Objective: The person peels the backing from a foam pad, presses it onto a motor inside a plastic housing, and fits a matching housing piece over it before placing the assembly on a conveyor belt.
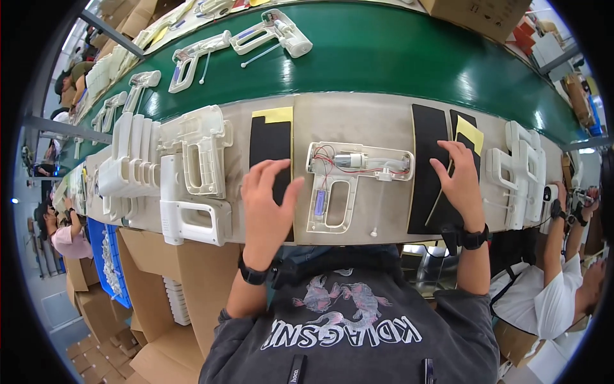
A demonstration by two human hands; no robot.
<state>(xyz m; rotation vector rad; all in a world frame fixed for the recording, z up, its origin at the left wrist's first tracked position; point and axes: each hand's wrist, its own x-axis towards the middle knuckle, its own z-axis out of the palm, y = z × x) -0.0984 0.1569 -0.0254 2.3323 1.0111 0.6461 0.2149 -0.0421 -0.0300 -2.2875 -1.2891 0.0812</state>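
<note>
On the workbench in front of me lies an open white plastic housing half [332, 221] with a loop handle. Inside it sit a small silver motor [347, 160], red wires and a purple cylindrical cell [320, 203]. A thin white rod with a round tip [374, 232] hangs from its middle. To the left of the housing hovers my left hand [267, 198], fingers apart, holding nothing. My right hand [459, 179] is to its right, above a black pad [425, 144], with fingers spread and nothing visibly gripped. A thin rod-like line [439, 203] runs beside its fingers.
Another black pad [270, 142] lies behind my left hand. White housing shells [195, 221] are stacked at left, and white assemblies [524, 166] lie at right. A green conveyor [384, 57] carries several assemblies beyond the bench. Cardboard boxes [208, 275] stand below left; a co-worker [543, 297] is at right.
</note>
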